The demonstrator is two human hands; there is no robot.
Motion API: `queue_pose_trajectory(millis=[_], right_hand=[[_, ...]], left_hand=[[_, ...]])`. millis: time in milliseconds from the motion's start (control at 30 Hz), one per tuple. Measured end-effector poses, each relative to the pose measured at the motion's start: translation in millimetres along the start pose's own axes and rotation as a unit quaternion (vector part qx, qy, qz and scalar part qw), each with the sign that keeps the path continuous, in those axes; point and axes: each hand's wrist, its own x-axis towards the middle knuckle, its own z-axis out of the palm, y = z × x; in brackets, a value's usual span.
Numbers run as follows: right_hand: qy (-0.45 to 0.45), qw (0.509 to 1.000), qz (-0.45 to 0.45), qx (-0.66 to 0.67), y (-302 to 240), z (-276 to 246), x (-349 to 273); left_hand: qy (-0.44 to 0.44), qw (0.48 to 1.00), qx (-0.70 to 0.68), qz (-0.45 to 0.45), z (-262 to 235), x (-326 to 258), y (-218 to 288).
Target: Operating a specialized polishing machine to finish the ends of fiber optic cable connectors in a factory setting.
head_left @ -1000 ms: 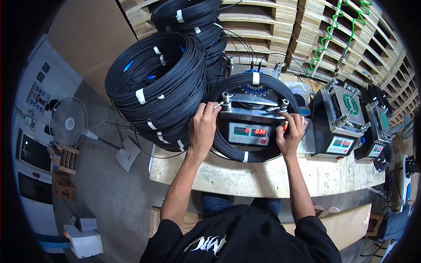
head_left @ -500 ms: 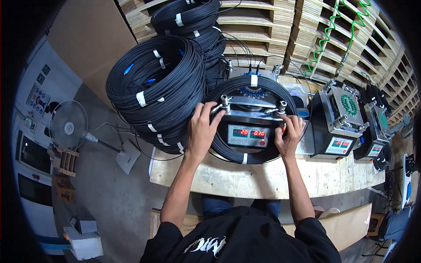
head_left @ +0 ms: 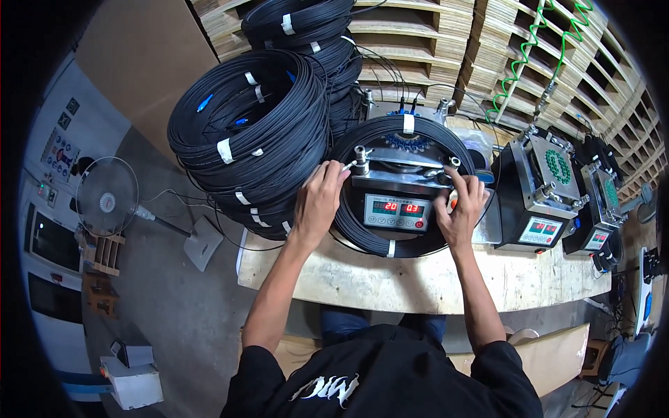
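A polishing machine (head_left: pixel 394 211) with a lit red display stands in front of me, ringed by a coil of black cable (head_left: pixel 391 247). Two metal posts rise at the front corners of its top plate. My left hand (head_left: pixel 317 205) is closed, its thumb and fingers pinching the small clamp lever (head_left: pixel 347 166) beside the left post. At the right post, my right hand (head_left: pixel 461 209) has its index finger raised near the right lever (head_left: pixel 433 173) and its thumb apart; nothing shows in it. Blue connectors (head_left: pixel 408 143) form a ring on the plate, partly hidden by the coil.
Tall stacks of black cable coils (head_left: pixel 244 153) stand close on the left. Two similar machines (head_left: pixel 540 184) are to the right on the wooden table (head_left: pixel 425 285). Pallets (head_left: pixel 404 49) rise behind, with green coiled hoses (head_left: pixel 519 63) hanging. A fan (head_left: pixel 108 202) stands at left.
My left hand now pinches the left lever, which points outward more. My right hand's index finger has lifted off the right lever. The display's right-hand reading has changed.
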Motion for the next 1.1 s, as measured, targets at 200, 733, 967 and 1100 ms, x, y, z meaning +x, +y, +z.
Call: queue_pose_trajectory(millis=[200, 733, 967, 1100], right_hand=[[-0.13, 0.991, 0.013, -0.03, -3, -14, 14], [-0.015, 0.983, 0.141, 0.119, 5, -23, 7], [-0.093, 0.976, 0.175, 0.087, 1, -34, 14], [-0.081, 0.97, 0.2, 0.113, 5, -35, 13]], left_hand=[[0.008, 0.999, -0.037, 0.02, -3, 2, -1], [0.038, 0.987, -0.152, -0.045, 10, -6, -6], [0.038, 0.983, -0.168, -0.067, 8, -6, -5], [0.017, 0.978, -0.18, -0.103, 5, -4, -5]])
